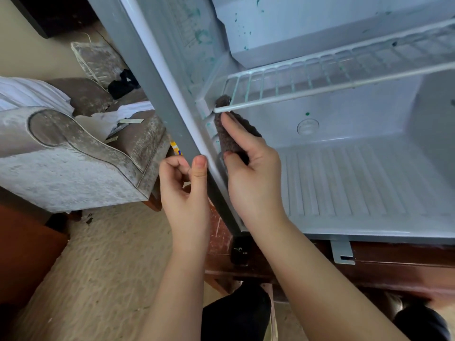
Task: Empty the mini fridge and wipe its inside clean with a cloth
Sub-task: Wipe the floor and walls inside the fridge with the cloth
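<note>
The mini fridge (344, 183) stands open with a white, ribbed floor and no items inside. Green stains speckle its left wall and freezer box. A white wire shelf (320, 77) crosses the upper part. My right hand (251, 173) grips a dark brown cloth (227, 136) and presses it against the left inner wall, right under the shelf's front left corner. My left hand (184, 190) holds the grey left edge of the fridge frame (157, 99), thumb on its front face and fingers curled behind.
A grey velvet armchair (61, 163) with papers and white fabric stands to the left. The fridge sits on a dark wooden cabinet (394, 264). Beige carpet (98, 267) covers the floor. My dark-clothed legs show at the bottom.
</note>
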`<state>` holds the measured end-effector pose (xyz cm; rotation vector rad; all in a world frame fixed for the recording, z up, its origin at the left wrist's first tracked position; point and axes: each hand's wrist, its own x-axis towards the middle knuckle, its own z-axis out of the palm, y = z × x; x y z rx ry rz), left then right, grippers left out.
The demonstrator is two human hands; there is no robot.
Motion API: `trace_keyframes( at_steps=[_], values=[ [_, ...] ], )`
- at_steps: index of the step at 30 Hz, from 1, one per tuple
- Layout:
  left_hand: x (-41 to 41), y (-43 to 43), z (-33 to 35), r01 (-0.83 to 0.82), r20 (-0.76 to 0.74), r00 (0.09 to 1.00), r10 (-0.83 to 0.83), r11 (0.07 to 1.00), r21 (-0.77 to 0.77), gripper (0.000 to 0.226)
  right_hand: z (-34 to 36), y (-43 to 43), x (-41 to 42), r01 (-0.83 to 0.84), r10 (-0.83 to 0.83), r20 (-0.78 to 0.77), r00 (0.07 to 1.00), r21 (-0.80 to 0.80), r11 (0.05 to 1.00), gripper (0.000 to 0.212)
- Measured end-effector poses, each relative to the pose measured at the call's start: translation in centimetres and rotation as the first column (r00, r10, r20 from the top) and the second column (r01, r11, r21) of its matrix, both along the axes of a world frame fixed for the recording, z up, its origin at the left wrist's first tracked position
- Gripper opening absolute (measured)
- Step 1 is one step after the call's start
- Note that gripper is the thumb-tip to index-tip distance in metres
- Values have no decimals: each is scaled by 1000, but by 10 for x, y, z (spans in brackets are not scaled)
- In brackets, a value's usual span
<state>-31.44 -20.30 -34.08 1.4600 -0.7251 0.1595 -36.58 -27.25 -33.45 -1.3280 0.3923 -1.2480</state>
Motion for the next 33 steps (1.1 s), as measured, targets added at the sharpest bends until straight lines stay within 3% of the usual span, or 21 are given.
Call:
trace_keyframes(
  at_steps=[3, 8, 17, 24, 33],
  values=[
    [0, -1, 2, 12, -9, 1000, -12, 1000, 0, 22, -1, 9, 0, 91, -92, 5, 996, 1, 996, 51],
    [2, 1, 1, 45, -40, 998, -45, 999, 4, 20, -5, 18, 3, 217, -220, -2, 975, -160, 963, 49],
    [4, 7, 3, 117, -70, 991, -118, 993, -14, 28, -10, 18, 2, 377, -427, 10, 904, -489, 787, 43],
    [5, 7, 5, 119, -149, 982, -118, 993, -6, 35, -21, 24, 0, 418, -449, 29, 893, -422, 804, 38],
    [-2, 8, 10, 132, -219, 966, -139, 990, -48, 30, -36, 21, -35, 183, -240, -159, 958, -304, 935, 33]
  ],
)
